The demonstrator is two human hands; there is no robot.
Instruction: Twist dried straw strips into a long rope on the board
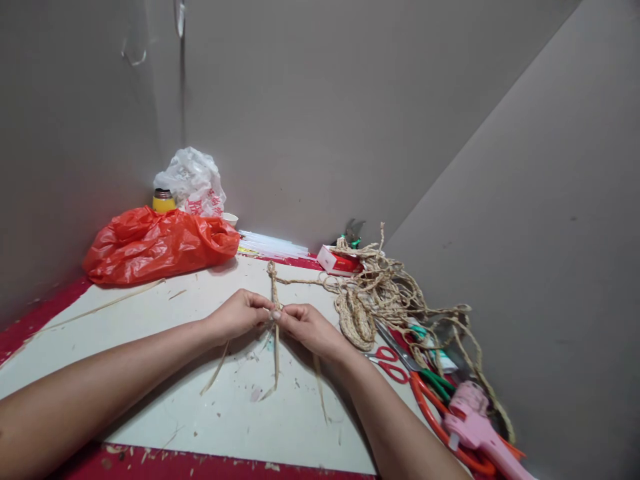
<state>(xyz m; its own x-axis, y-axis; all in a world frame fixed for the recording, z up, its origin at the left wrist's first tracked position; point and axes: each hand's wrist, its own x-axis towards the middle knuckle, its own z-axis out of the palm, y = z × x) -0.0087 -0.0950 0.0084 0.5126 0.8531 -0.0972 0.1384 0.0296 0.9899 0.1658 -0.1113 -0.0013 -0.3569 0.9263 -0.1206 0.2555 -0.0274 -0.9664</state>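
Note:
A short braid of straw-coloured fibre (274,285) lies upright in the middle of the white board (165,373), its looped top pointing away from me. My left hand (243,316) pinches the lower end of the braid from the left. From the right, my right hand (306,327) pinches the same spot, and the fingertips of both hands meet there. Loose flat strands hang out below: one straight down the middle (277,357), one under the left hand (215,370) and one under the right wrist (320,390). A thin cord (305,281) runs right from the braid's top.
At the right lie a tangled heap of braided cord (385,287), red-handled scissors (393,363), a pink glue gun (473,417) and a red-and-white box (339,260). A red plastic bag (160,245), a yellow bottle (163,201), a white bag (193,177) and clear sticks (273,244) stand at the back.

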